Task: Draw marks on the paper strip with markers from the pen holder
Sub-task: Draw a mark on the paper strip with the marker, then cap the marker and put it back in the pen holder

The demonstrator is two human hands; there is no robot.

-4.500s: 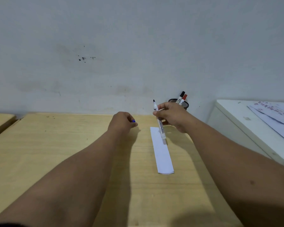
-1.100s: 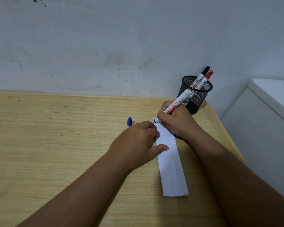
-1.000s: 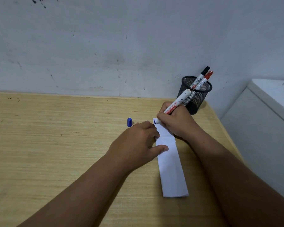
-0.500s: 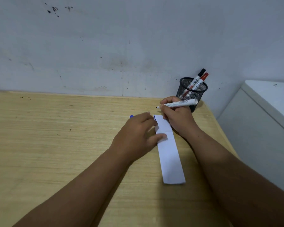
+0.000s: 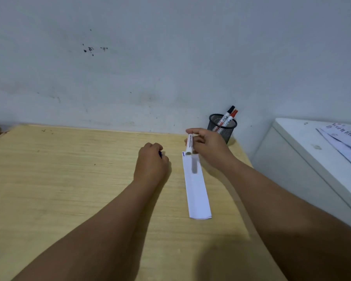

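A long white paper strip (image 5: 197, 191) lies on the wooden desk (image 5: 69, 179), with a short blue mark at its far left corner. My right hand (image 5: 209, 147) holds a white marker (image 5: 190, 146) just above the strip's far end, its butt end pointing toward me. My left hand (image 5: 152, 163) rests on the desk left of the strip, fingers curled around a small blue marker cap (image 5: 160, 154) that barely shows. A black mesh pen holder (image 5: 222, 127) stands behind my right hand with a black-capped and a red-capped marker in it.
A grey wall runs along the desk's far edge. A white cabinet (image 5: 304, 159) stands to the right, with printed papers (image 5: 344, 138) on top. The desk's right edge passes just right of the strip.
My right hand lifted the marker off the strip and turned it end-on toward me. My left hand left the strip, moved left and closed over the blue cap. A blue mark is now on the strip.
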